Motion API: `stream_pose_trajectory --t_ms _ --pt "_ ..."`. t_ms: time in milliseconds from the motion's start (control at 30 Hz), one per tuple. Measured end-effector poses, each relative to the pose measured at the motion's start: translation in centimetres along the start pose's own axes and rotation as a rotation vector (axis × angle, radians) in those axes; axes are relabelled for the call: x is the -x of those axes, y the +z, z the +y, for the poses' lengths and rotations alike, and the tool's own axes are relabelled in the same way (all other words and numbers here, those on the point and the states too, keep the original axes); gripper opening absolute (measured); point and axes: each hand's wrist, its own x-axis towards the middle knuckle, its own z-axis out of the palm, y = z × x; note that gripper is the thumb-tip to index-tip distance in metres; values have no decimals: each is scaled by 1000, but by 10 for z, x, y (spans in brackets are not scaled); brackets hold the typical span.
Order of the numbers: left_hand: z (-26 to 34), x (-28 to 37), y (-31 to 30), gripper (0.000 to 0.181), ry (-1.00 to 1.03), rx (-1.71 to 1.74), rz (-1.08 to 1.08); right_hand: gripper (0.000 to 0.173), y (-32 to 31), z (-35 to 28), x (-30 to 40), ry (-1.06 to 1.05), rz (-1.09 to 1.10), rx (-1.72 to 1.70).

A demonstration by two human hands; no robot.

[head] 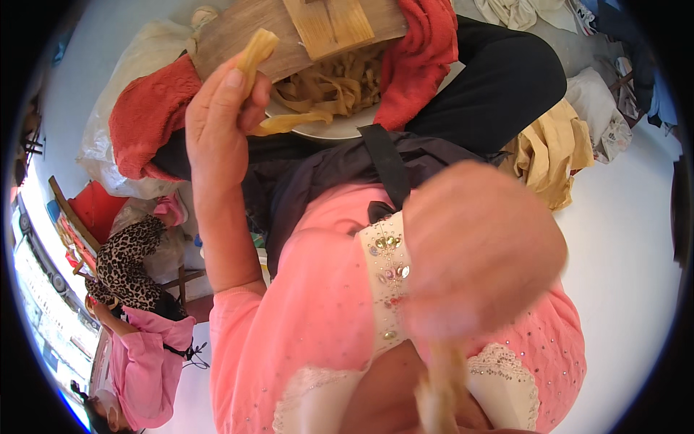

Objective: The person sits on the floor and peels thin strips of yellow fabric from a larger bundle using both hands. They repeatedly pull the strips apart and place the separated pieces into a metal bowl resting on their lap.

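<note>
My left hand (222, 108) pinches a pale yellow-brown fibrous strip (259, 46) between thumb and fingers. A loose length of similar strip (293, 122) trails from the same hand over the rim of a white basin (331, 130). Raised close to the camera and blurred, my right hand (482, 244) holds another pale strip (442, 385) that hangs below it in the picture, in front of my neckline. Inside the basin lies a heap of curled strips (336, 89). A wooden board (238, 49) with a smaller wood block (328, 27) on it partly covers the basin.
Red towels (149, 116) drape over my black-trousered legs (488, 87). Clear plastic bags (130, 81) stand at the left, brown paper sacks (553, 146) at the right. A seated person in pink (149, 358) is at lower left, near a red-covered wooden chair (95, 211).
</note>
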Motion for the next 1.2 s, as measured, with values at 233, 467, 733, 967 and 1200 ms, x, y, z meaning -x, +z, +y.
stream_pose_trajectory --t_ms 233,467,733,967,1200 --pt "-30 -8 17 13 -152 72 -166 26 2 80 10 271 225 981" --pt "-17 -5 51 17 -145 -19 -250 30 -13 110 12 468 283 1026" --pt "-31 -34 29 38 73 -173 -331 20 10 38 -2 917 182 -639" --pt "-39 -6 77 22 -98 273 -333 20 -4 120 29 582 644 336" --pt "-64 -28 63 9 -249 199 -382 8 -16 120 34 521 316 1088"
